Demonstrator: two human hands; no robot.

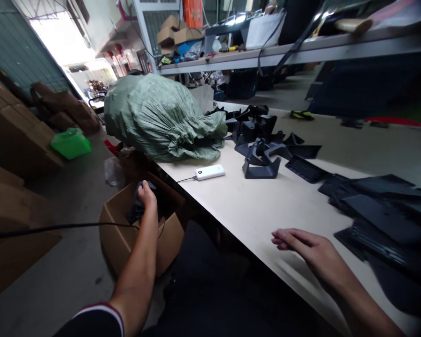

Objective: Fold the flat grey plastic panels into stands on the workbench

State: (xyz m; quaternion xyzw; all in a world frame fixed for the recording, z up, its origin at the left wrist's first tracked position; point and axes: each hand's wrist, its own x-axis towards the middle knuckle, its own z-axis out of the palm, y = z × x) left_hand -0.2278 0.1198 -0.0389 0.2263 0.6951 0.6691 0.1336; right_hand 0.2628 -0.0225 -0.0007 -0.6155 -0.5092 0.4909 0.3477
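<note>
My left hand reaches over an open cardboard box on the left, its fingers closed on a dark plastic part. The part's lower portion blends into the dark inside of the box. Over the pale table, my right hand is open and holds nothing, fingers loosely extended to the left. To its right lies a pile of flat black plastic panels. Angular black plastic brackets are heaped farther back on the tabletop.
A bulging green sack rests at the table's far left end. Near it lies a white power bank with a cable. A shelf runs behind the table. On the floor at left stand a green bin and cardboard boxes.
</note>
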